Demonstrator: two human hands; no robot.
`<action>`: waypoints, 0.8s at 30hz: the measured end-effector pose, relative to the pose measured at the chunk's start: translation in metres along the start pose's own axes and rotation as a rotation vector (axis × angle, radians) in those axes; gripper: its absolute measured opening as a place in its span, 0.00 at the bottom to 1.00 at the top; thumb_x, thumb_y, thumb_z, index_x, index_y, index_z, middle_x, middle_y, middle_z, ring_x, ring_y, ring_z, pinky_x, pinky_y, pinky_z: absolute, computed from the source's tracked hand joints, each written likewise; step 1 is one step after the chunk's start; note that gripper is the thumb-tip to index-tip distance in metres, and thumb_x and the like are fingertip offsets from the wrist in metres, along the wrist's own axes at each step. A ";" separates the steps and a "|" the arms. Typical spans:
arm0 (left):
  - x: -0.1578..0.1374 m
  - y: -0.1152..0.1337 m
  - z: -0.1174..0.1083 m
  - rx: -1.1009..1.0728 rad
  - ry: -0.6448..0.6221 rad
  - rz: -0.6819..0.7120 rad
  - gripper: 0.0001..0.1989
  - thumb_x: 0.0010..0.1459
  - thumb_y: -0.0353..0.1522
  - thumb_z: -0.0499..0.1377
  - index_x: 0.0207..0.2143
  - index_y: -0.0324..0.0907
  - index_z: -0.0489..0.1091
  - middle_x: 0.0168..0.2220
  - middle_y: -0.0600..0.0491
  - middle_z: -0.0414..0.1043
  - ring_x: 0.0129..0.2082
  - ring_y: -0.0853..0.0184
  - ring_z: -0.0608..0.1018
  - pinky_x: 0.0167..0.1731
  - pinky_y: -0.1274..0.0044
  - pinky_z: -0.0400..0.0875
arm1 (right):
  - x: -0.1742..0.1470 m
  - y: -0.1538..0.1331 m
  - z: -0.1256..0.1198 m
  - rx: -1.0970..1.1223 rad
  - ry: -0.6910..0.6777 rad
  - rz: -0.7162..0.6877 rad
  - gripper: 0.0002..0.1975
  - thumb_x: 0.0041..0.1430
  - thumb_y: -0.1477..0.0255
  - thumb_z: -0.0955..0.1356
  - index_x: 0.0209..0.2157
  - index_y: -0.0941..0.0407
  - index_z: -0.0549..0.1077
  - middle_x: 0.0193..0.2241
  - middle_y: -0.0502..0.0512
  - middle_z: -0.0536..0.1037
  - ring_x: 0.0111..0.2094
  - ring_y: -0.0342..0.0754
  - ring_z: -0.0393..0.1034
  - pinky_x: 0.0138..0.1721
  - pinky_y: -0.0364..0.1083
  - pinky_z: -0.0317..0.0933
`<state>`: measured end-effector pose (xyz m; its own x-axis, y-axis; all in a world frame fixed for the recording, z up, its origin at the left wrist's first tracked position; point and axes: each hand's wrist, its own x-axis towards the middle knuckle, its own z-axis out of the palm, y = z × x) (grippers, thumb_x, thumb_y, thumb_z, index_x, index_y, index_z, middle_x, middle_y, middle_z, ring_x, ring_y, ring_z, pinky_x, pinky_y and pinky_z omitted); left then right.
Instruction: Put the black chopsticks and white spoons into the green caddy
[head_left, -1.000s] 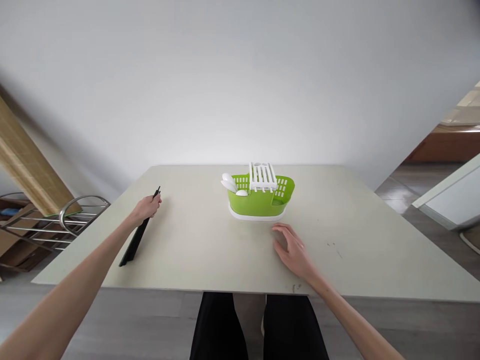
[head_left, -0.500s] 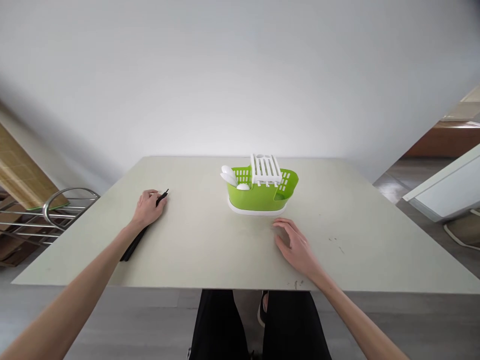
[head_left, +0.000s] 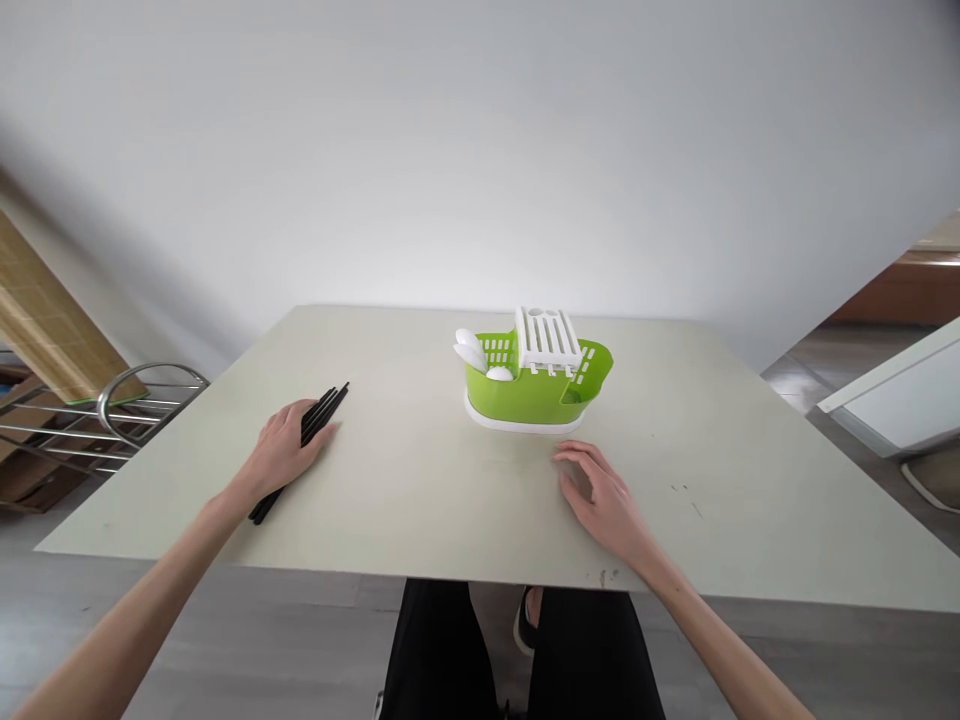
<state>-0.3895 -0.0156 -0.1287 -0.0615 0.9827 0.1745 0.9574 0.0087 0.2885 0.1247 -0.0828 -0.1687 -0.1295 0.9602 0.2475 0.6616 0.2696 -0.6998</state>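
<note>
At the left of the table, my left hand (head_left: 283, 448) is closed around a bundle of several black chopsticks (head_left: 325, 408). Their thin tips stick out past the fingers, and the other ends show below the wrist near the table edge. My right hand (head_left: 601, 495) rests on the table with nothing in it, fingers loosely bent and apart. Just beyond its fingertips stands a green cutlery basket (head_left: 517, 398) on a white base. White spoons (head_left: 469, 345) lean in its left part, and a slotted white rack (head_left: 548, 340) bridges its middle.
The pale table (head_left: 420, 500) meets a white wall at the back. Left of it are a metal wire rack (head_left: 120, 400) and a leaning wooden board (head_left: 52, 310). A white panel (head_left: 900, 390) stands beyond the right edge. Dark marks spot the table's right side.
My left hand has shifted down and left around the chopsticks, and more of their tips now show, fanned slightly. My right hand has stayed by the basket. The view has turned slightly.
</note>
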 end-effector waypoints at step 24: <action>0.029 0.232 -0.021 -0.263 0.154 0.577 0.46 0.61 0.57 0.63 0.73 0.47 0.52 0.77 0.38 0.43 0.76 0.45 0.50 0.70 0.52 0.57 | 0.003 0.003 0.004 -0.011 0.049 -0.075 0.12 0.69 0.70 0.63 0.51 0.49 0.72 0.59 0.58 0.74 0.59 0.56 0.71 0.57 0.56 0.66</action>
<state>-0.1756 0.0113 -0.0368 0.3837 0.7781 0.4974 0.7491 -0.5772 0.3252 0.1233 -0.0789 -0.1729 -0.1423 0.9326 0.3317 0.6593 0.3392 -0.6710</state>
